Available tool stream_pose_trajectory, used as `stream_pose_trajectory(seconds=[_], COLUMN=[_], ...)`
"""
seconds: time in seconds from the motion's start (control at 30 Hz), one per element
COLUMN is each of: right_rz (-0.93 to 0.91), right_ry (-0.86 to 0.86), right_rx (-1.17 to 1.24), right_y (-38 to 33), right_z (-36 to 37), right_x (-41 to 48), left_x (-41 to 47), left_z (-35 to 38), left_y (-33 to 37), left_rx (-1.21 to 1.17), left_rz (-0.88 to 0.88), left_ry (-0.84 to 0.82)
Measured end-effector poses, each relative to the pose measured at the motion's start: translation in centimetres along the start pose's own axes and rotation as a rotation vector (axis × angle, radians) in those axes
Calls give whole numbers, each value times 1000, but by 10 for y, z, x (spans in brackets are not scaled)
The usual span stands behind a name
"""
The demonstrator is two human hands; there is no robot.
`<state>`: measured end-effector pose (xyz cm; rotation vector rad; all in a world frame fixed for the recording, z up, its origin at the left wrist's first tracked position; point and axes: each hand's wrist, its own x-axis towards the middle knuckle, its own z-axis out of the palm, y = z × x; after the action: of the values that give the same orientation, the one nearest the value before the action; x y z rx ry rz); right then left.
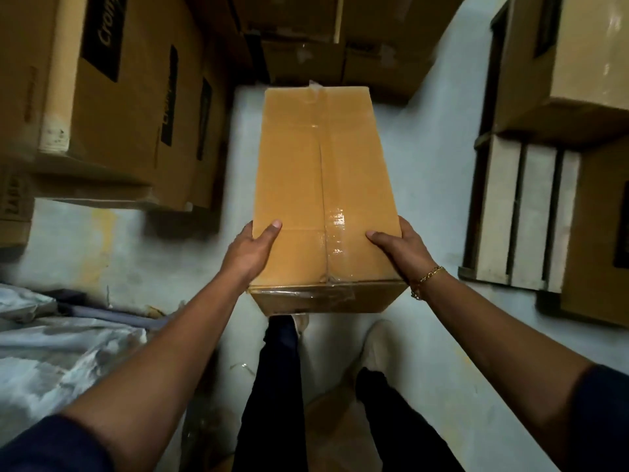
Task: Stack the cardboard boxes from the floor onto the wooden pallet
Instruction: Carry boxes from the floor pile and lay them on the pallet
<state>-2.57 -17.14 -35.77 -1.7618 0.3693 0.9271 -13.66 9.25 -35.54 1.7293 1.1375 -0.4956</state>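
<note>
1. Two-handed grip: left hand [253, 248] and right hand [398, 248] clamp the cardboard box [323, 172] at its near end, thumbs on top, other fingers hidden round the sides.
2. Box is carried clear above the floor [432, 185]; wooden pallet [500, 212] is to the right.
3. Best done by keeping it level, swinging right and landing it flat on the slats.

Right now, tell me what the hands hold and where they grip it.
A taped cardboard box: the left hand grips its near left side, the right hand its near right side.

"Crom…" on black label [103, 35], left stacked box [136, 124], rest blurred
</note>
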Motion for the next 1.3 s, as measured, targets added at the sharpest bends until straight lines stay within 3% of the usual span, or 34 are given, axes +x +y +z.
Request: stream_pose_trajectory(seconds=[0.27,0.77,1.3], right_rz=[-28,-40,8], right_ry=[61,182,232], right_rx=[33,74,50], right_y=[58,201,305], right_z=[-116,-265,-513], right_x=[-97,-211,-187], left_x=[-126,-255,-310], left_z=[95,258,509], left_y=[10,-35,32], left_rx=[43,85,147], left_rz=[83,182,191], left_ry=[1,-88,-132])
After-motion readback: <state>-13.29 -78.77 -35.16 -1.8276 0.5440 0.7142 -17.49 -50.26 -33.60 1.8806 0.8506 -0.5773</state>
